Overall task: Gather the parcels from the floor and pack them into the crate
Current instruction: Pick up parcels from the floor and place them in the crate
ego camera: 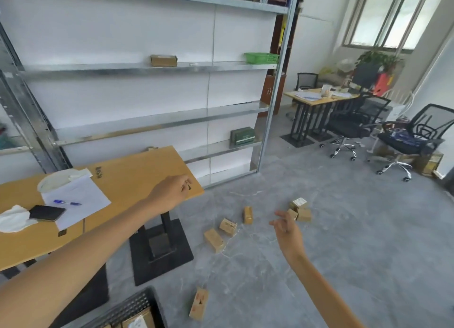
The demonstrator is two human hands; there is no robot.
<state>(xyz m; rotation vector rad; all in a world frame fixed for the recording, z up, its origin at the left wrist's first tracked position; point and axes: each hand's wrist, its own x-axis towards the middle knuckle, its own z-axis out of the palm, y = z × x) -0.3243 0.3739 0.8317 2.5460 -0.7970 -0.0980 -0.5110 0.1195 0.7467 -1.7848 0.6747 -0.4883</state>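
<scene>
Neither hand grasps anything. The left hand hangs over the near corner of the wooden table, fingers curled loosely inward, empty; the right hand is extended above the floor with fingers spread and released.

The parcels are small brown cardboard boxes scattered on the grey floor. Just beyond the right hand lies a cluster of parcels, the uppermost bearing a white label. Between the hands lie three single parcels: an upright one, a tilted one with dark print and a longer one on its side. A further parcel (printed with dark marks, standing on end) sits near the crate.

The crate, black with perforated walls, occupies the bottom edge and already holds cardboard boxes.

On the table: papers, a blue pen, a dark phone. Behind stands a metal shelving unit.
</scene>
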